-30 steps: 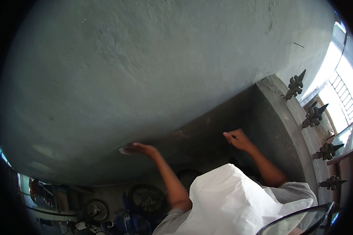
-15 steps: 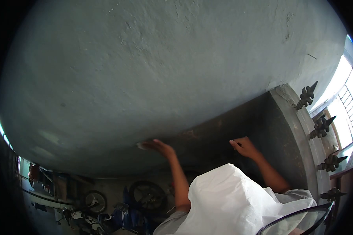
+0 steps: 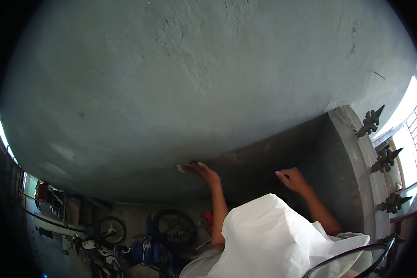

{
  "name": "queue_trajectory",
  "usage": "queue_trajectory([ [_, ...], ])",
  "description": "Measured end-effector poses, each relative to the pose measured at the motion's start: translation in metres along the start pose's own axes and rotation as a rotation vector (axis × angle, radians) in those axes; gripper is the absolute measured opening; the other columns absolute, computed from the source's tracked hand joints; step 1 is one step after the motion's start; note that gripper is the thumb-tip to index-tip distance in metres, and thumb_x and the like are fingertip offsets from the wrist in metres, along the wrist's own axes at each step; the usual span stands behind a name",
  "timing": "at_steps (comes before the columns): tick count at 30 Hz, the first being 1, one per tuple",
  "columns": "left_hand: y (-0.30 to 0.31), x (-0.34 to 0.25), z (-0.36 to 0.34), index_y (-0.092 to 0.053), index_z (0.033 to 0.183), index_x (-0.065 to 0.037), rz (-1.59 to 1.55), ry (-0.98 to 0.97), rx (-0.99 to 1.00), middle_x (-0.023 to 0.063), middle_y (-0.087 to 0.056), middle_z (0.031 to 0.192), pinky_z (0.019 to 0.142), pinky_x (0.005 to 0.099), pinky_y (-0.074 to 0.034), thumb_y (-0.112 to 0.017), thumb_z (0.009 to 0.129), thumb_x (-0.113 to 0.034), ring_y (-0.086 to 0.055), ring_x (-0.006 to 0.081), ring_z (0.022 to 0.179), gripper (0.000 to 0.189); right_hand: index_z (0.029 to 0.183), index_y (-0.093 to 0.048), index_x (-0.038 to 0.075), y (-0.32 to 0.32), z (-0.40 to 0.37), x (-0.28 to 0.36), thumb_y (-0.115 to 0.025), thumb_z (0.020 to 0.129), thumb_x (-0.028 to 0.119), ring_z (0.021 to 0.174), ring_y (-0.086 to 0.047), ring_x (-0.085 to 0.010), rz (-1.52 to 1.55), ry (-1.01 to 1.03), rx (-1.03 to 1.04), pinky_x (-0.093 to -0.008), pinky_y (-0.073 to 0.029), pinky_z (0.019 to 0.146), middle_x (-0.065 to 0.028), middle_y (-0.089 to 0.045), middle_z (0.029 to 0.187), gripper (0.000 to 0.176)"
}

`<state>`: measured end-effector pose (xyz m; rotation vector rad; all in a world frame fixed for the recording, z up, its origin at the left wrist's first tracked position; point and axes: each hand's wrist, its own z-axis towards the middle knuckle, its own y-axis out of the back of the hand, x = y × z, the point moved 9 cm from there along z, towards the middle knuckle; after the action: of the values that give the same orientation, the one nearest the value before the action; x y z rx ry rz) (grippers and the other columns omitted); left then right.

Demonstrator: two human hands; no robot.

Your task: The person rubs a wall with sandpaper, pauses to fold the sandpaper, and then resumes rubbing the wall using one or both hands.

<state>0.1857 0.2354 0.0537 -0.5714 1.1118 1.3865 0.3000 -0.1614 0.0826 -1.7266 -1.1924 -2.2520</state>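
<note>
Against the grey plastered wall point(image 3: 139, 97), my left hand point(image 3: 205, 172) is raised with its fingers stretched toward the left. A small pale flat piece point(image 3: 180, 167) shows at its fingertips, between them and the wall; its kind is too small to name. My right hand point(image 3: 293, 180) hovers in front of the dark recessed part of the wall, apart from the left. Its fingers are curled in with the thumb against them, and I cannot tell what they hold, if anything.
A ledge point(image 3: 356, 157) with dark pointed metal finials point(image 3: 385, 161) runs down the right. Below left stand motorcycles, one with a blue body point(image 3: 146, 250). White cloth point(image 3: 268, 231) and a dark-rimmed pair of glasses point(image 3: 352, 262) cover the lower front.
My left hand and the pale piece have shifted right and slightly up in view. My right hand sits a little lower and further right, still curled. The whole view has tilted slightly.
</note>
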Motion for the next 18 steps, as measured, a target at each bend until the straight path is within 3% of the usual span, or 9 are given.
queue_trajectory([
  [3,-0.001,0.007,-0.006,0.007,0.161,0.004,0.033,0.031,0.075,0.0237,0.015,0.17,0.128,0.0457,0.005,-0.017,0.106,-0.066,0.011,0.0336,0.159,0.093,0.072,-0.065,0.001,-0.003,0.001,-0.001,-0.06,0.104,0.039,0.051,-0.055,-0.0192,-0.035,0.01,0.01,-0.0361,-0.043,0.054,-0.0112,-0.06,0.058,0.05],
  [6,0.038,0.028,0.044,0.007,0.161,0.005,-0.024,0.03,-0.055,0.025,0.014,0.17,0.128,0.0454,0.004,-0.018,0.105,-0.068,0.009,0.0341,0.159,0.095,0.071,-0.065,0.001,0.003,0.002,0.003,-0.06,0.104,0.039,0.051,-0.055,-0.0164,-0.02,0.028,0.011,-0.035,-0.043,0.054,-0.0107,-0.06,0.058,0.05],
  [8,0.061,0.028,0.066,0.007,0.161,0.005,-0.182,0.143,-0.117,0.0257,0.013,0.169,0.128,0.045,0.004,-0.019,0.105,-0.068,0.009,0.0338,0.159,0.095,0.071,-0.066,0.001,0.002,0.0,0.006,-0.06,0.104,0.038,0.051,-0.055,-0.0166,0.013,0.023,0.007,-0.0353,-0.043,0.054,-0.0111,-0.06,0.058,0.05],
  [11,0.034,0.029,0.046,0.007,0.161,0.005,-0.058,0.064,-0.091,0.0256,0.013,0.17,0.128,0.0452,0.004,-0.019,0.106,-0.067,0.009,0.0338,0.159,0.095,0.074,-0.068,0.001,0.006,-0.001,0.005,-0.061,0.104,0.037,0.051,-0.056,-0.017,0.006,0.025,-0.026,-0.0356,-0.042,0.054,-0.0114,-0.061,0.058,0.047],
  [14,-0.003,0.01,-0.006,0.009,0.161,0.005,-0.02,0.029,0.029,0.0252,0.014,0.17,0.128,0.045,0.004,-0.02,0.106,-0.067,0.01,0.0338,0.159,0.095,0.08,-0.071,0.002,0.004,0.001,0.006,-0.06,0.103,0.038,0.058,-0.066,-0.0254,-0.059,-0.017,0.005,-0.0371,-0.047,0.058,-0.014,-0.067,0.067,0.044],
  [18,0.009,0.029,0.014,0.009,0.161,0.005,-0.001,0.062,0.036,0.0258,0.015,0.169,0.128,0.0463,0.005,-0.02,0.106,-0.066,0.012,0.0352,0.158,0.094,0.082,-0.072,0.002,0.001,0.0,0.013,-0.061,0.103,0.037,0.058,-0.067,-0.0243,-0.056,0.015,-0.003,-0.037,-0.047,0.057,-0.0152,-0.067,0.067,0.042],
])
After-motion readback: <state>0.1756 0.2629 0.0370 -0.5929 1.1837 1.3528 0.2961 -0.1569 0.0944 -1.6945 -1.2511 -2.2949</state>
